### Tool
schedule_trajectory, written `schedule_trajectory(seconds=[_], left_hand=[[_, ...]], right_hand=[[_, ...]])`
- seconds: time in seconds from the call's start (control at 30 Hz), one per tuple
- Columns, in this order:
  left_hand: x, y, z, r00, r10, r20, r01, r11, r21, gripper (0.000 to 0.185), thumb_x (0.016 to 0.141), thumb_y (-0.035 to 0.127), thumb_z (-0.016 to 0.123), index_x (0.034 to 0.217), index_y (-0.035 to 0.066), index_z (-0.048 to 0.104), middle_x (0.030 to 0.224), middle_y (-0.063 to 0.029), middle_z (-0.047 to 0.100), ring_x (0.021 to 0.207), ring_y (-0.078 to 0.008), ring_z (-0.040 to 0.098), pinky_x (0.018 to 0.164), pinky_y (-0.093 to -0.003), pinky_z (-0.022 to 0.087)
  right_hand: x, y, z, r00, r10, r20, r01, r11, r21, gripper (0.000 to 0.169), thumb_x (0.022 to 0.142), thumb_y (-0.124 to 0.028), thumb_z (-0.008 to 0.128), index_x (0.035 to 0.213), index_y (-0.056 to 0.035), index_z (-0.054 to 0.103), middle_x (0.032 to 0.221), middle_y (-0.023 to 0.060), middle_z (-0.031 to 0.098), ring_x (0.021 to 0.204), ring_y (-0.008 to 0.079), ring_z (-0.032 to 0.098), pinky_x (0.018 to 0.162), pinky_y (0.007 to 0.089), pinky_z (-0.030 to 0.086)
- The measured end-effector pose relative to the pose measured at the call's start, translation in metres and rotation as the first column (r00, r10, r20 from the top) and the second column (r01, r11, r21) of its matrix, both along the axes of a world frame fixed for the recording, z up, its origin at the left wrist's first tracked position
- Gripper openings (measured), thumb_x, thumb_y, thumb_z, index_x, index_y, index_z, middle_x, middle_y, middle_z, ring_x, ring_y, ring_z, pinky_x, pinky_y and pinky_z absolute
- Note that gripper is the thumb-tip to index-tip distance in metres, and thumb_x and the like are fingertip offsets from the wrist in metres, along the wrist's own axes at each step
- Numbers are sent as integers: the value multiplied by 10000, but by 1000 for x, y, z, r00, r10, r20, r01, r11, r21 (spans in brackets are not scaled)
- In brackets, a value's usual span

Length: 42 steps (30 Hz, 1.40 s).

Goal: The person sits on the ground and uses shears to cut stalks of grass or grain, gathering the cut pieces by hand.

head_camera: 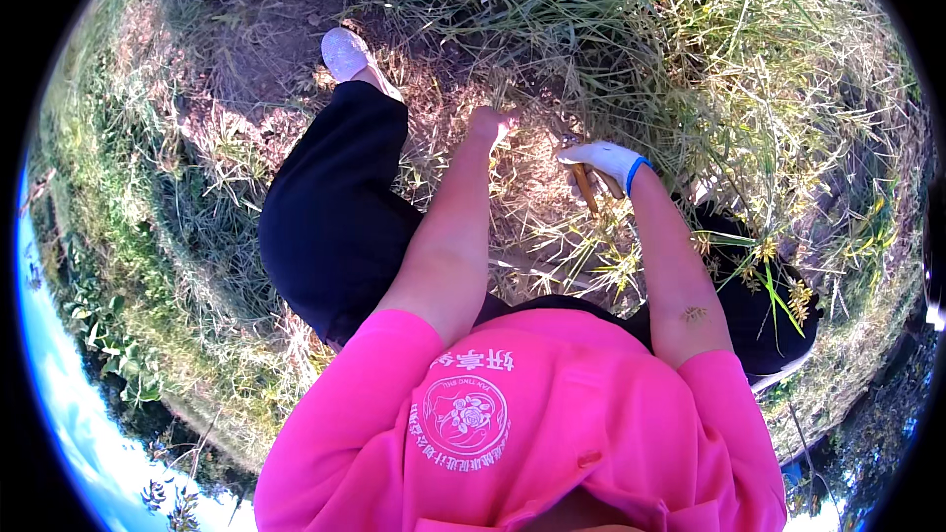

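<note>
My bare left hand point(494, 123) is low over the ground, among dry grass stems point(510, 92). Its fingers look curled, but whether any stems are inside them is not clear. To its right, my right hand point(602, 161) wears a white knit glove with a blue cuff. That hand grips a small hand tool by its brown wooden handle point(586, 188). The tool's metal end point(569, 140) points away from me toward the grass, and its shape is hard to make out. Bare, straw-strewn soil point(528, 170) lies between the two hands.
Tall green grass point(591, 29) stands ahead and to the right. My left leg in dark trousers point(332, 214) is bent, its light shoe point(346, 55) on the ground. Grass with yellowish seed heads point(765, 251) crosses my right leg. Leafy plants point(122, 347) grow at far left.
</note>
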<state>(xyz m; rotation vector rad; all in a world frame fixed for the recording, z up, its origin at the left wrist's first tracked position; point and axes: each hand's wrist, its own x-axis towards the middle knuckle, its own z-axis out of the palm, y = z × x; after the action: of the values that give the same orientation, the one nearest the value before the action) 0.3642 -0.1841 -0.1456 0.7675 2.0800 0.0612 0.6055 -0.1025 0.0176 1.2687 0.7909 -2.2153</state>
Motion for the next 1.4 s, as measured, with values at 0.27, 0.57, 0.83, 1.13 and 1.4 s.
schedule_trajectory(seconds=[0.27,0.57,0.83,1.13,1.4], left_hand=[[46,12,-72,688,513,513,-533,837,-121,405,860,330,567,1047,-28,585,1013,-232,620,875,-285,623,741,-378,515],[-7,-15,-45,928,-68,366,5,985,171,150,872,128,628,876,-14,677,714,-104,640,580,-163,560,496,-298,422],[6,17,75,878,192,438,-137,979,-154,204,885,219,637,922,30,704,727,-72,661,520,-133,531,472,-284,412],[-74,23,91,949,275,156,-308,914,265,296,906,269,558,799,9,651,523,-110,555,438,-233,562,430,-362,436],[-116,97,259,926,247,287,-371,442,817,299,958,254,472,841,8,595,605,-25,523,534,-87,473,498,-269,373]], right_hand=[[16,-11,-27,995,-17,101,14,999,30,472,844,-492,617,967,-37,614,758,125,661,671,202,649,667,341,542],[-42,-4,-57,985,171,-3,-168,975,144,472,865,-533,563,1097,-123,598,700,76,656,541,167,605,512,343,484],[-45,-3,-44,998,14,67,-35,948,316,398,855,-455,611,776,-65,620,626,48,609,499,129,543,506,285,448],[-12,-5,9,784,596,175,-612,692,383,577,770,-595,590,726,-25,665,707,104,659,647,210,625,639,366,485],[42,16,131,957,-291,-9,278,906,320,338,836,-334,657,673,-42,603,603,81,606,551,170,601,566,288,500]])
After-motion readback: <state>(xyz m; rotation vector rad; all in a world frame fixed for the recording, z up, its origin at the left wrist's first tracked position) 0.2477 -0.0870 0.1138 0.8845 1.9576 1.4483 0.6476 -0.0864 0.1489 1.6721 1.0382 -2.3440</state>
